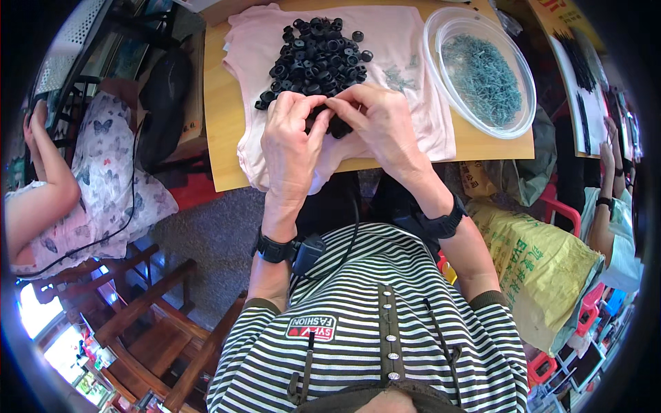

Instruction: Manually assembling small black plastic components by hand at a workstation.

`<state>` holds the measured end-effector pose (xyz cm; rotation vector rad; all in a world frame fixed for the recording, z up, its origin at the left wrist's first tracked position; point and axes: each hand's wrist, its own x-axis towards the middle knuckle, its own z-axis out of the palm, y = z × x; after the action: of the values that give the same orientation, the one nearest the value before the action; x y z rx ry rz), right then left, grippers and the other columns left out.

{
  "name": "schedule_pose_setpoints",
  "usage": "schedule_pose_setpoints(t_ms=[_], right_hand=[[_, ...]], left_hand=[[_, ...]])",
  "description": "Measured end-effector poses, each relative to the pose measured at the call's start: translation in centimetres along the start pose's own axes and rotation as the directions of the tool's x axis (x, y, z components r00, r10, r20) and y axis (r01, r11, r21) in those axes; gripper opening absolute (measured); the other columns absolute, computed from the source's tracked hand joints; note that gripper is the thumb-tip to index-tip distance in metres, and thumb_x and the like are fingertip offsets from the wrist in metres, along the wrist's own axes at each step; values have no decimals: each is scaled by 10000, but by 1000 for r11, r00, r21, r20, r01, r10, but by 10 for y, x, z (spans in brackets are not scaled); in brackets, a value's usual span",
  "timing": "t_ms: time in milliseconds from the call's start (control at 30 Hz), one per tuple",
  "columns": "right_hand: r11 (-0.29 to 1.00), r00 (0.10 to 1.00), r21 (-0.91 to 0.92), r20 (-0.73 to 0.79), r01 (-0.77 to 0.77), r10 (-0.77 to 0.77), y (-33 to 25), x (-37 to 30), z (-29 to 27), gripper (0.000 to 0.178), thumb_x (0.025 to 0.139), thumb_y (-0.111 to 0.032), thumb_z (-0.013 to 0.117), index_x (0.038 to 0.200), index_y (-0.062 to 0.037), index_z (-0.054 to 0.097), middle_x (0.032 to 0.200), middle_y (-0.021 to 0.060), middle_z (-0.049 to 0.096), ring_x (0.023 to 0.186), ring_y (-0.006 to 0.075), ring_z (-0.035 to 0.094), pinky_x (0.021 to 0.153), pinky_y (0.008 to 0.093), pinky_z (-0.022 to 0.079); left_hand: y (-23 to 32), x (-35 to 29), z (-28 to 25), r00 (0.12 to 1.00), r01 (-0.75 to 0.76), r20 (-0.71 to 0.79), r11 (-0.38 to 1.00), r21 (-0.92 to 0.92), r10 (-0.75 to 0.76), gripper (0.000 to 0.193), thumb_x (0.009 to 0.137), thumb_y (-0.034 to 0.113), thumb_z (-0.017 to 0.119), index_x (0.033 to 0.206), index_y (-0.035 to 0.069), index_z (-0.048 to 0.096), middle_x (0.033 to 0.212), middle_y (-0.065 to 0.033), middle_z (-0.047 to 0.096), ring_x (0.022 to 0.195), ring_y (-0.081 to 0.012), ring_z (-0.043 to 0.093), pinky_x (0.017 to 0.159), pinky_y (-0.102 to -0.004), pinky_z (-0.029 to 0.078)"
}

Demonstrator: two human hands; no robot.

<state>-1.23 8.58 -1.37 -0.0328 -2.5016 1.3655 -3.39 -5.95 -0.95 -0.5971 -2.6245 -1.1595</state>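
Black piece: between the hands over the front edge of the pink cloth, mostly hidden by fingers, so its exact shape cannot be told.
Left-hand grip: the left hand has thumb and forefinger narrowed onto what looks like that piece.
Right-hand grip: the right hand has thumb and forefinger drawn close together, meeting the left fingertips; whether it pinches something small, I cannot tell.
Loose pieces: a few dark ones lie just below the fingers.
Heap: many round black pieces sit piled on the cloth beyond the hands.
Progress: one piece seems to be mid-handling; the heap looks large, but finished and waiting pieces cannot be told apart, so what is left is uncertain.
Screws: small metal ones, apparently, scattered on the pink cloth, with plenty more in the clear round tub to the right.
Tabletop: pale wood, showing around the cloth.
Shirt patch: red-and-white label with lettering on the striped shirt.
Sack writing: green print on the yellow sack, right of the person.
Neighbours: a person in butterfly-print cloth at left; another person's forearm at right.
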Motion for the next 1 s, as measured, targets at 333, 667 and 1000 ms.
schedule_pose_setpoints(t_ms=[333,667,1000], right_hand=[[970,982,195,-84,-148,167,-1,-14,-11,196,881,-173,666,876,22,687,710,146,620,610,238,595,577,329,465],[988,988,-126,-139,-87,69,14,-25,-27,140,869,-150,662,864,-10,662,714,132,613,636,252,599,606,356,475],[612,889,656,230,-442,395,11,-37,-57,210,920,-200,659,1044,-35,689,876,9,682,737,39,595,625,192,489]], left_hand=[[6,4,6,966,-255,-39,967,7,255,211,784,66,746,986,36,696,957,-87,665,844,-205,631,709,-292,505],[22,1,11,994,-52,67,924,-379,84,246,780,-10,733,1015,24,667,930,-92,680,790,-164,658,695,-281,529],[31,5,23,979,-172,34,898,-405,202,346,773,-40,723,1097,66,662,950,-67,683,810,-161,656,715,-277,521]])
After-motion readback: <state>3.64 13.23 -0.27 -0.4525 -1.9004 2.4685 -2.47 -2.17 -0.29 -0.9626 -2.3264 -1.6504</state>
